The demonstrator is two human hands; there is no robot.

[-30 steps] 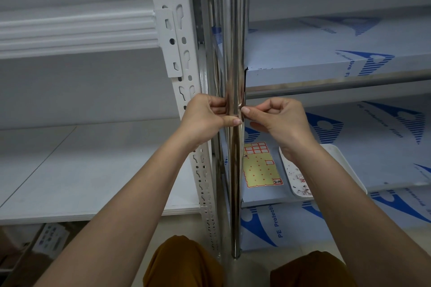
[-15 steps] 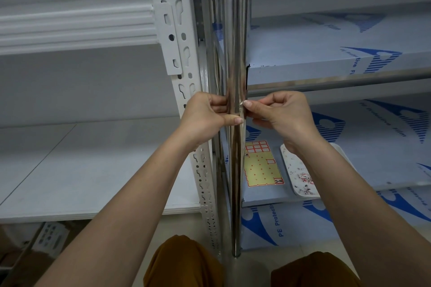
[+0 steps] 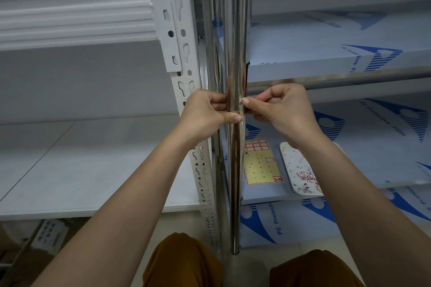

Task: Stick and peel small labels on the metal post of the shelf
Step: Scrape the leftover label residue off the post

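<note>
Metal post [image 3: 234, 53]: upright, shiny, centre of scene.
Left hand [image 3: 205, 111]: wrapped around the post, thumb pressed across its front.
Right hand [image 3: 279, 109]: curled, fingertips pinching a small label [image 3: 241, 106] at the post's right edge.
Label sheet [image 3: 261, 163]: lies on the right shelf, beside a white tray [image 3: 296, 170].

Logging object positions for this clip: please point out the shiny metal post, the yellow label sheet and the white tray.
metal post [image 3: 234, 30], head view, on its upper shiny face.
yellow label sheet [image 3: 261, 167], head view, on its dotted yellow middle.
white tray [image 3: 291, 163], head view, on its bare left part.
</note>
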